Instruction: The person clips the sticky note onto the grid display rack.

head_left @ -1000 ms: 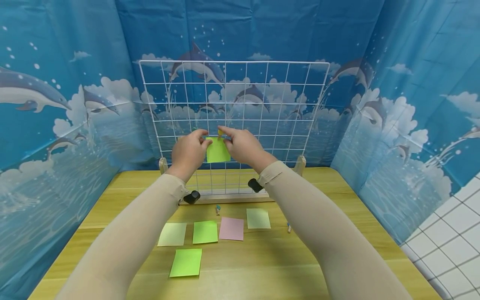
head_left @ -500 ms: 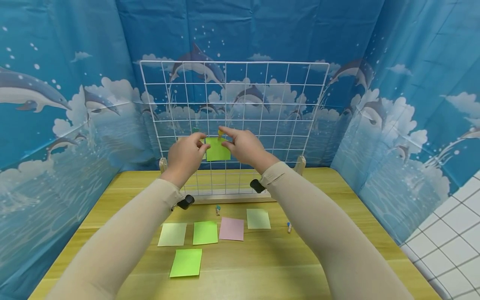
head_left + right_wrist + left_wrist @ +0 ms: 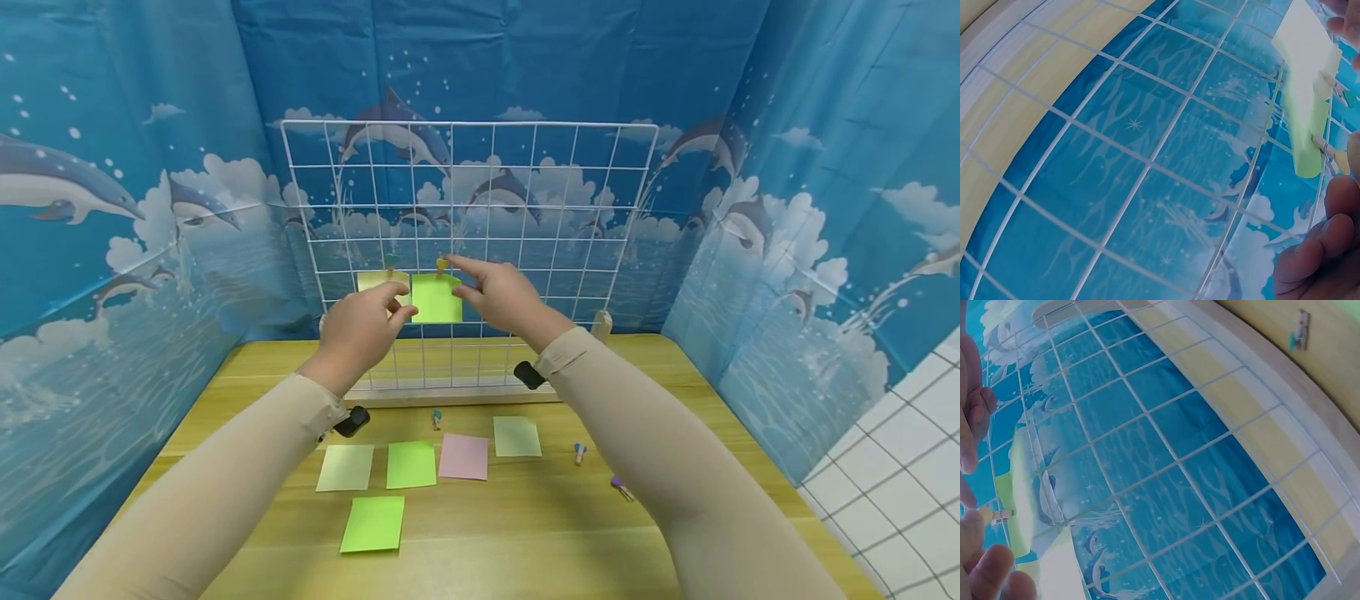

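Near the yellow clip (image 3: 442,264), right fingers (image 3: 471,266) spread apart.

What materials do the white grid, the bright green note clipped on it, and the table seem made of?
White grid: probably metal wire with a smooth coating; its bars look thin, evenly white. Bright green note: likely matte paper, a thin sheet without shine. Table: wood or wood-look laminate, satiny; grain-like streaks fit both.
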The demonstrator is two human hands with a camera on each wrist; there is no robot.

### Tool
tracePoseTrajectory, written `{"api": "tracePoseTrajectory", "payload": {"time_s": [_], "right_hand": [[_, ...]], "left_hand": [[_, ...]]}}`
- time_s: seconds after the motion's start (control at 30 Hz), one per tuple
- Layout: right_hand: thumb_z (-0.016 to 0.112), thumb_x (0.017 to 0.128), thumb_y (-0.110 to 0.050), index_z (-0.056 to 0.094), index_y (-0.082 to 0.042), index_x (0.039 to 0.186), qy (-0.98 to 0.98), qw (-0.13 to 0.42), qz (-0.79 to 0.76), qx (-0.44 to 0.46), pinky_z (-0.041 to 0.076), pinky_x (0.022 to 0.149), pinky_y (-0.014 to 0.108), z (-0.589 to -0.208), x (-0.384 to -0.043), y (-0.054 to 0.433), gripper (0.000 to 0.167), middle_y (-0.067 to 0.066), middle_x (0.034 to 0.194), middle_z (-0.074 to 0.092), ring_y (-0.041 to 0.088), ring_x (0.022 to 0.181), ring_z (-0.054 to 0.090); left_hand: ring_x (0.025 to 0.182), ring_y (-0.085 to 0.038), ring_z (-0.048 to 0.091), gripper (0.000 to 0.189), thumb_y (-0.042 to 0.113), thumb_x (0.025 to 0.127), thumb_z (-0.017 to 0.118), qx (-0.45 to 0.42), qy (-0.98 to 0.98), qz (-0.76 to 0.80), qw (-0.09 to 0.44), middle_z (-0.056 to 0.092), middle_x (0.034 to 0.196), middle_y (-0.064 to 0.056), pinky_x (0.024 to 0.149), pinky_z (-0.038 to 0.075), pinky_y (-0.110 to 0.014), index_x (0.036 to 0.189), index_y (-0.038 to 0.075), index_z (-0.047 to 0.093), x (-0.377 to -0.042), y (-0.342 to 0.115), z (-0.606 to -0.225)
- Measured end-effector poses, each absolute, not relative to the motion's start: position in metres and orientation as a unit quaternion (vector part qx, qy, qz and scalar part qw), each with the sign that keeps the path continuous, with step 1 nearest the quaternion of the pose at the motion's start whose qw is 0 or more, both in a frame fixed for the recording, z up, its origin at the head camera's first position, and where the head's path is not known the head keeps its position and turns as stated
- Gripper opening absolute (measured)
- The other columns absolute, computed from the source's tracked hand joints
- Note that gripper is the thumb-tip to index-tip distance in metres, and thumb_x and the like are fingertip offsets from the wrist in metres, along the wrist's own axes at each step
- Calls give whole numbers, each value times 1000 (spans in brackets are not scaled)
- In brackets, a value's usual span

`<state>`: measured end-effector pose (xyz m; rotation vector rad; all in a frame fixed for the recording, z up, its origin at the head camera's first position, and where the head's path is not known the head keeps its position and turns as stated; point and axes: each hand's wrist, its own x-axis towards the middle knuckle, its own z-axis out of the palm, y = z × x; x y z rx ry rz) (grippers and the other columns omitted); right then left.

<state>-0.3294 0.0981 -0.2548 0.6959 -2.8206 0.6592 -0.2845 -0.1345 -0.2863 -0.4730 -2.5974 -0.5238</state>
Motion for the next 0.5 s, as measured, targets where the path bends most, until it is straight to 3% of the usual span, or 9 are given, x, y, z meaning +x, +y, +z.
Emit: {"api": "tracePoseTrajectory", "payload": {"time_s": [0.1,0.33,0.5], "right_hand": [[59,109,-37,35,-35,165,-943,77,223,233,34,49,30,-257,-327,105,61,1,58,42,16,47,35],[60,109,-36,35,-34,165,-939,71,229,247,37,54,33,-266,-319,121,62,3,64,50,18,50,36],[60,109,-37,36,-28,165,-934,82,224,265,40,56,34,-272,-314,131,62,-1,82,64,18,53,42]], "left_hand": [[50,-12,59,38,39,106,65,-180,-943,-171,219,81,107,-7,43,44,-29,136,15,68,-280,-138,-288],[66,-14,67,38,40,106,64,-191,-950,-138,207,79,109,-4,51,50,-30,133,15,70,-276,-151,-296],[90,-24,74,42,44,106,63,-192,-954,-131,190,77,123,-7,71,61,-41,136,14,70,-274,-156,-300]]}}
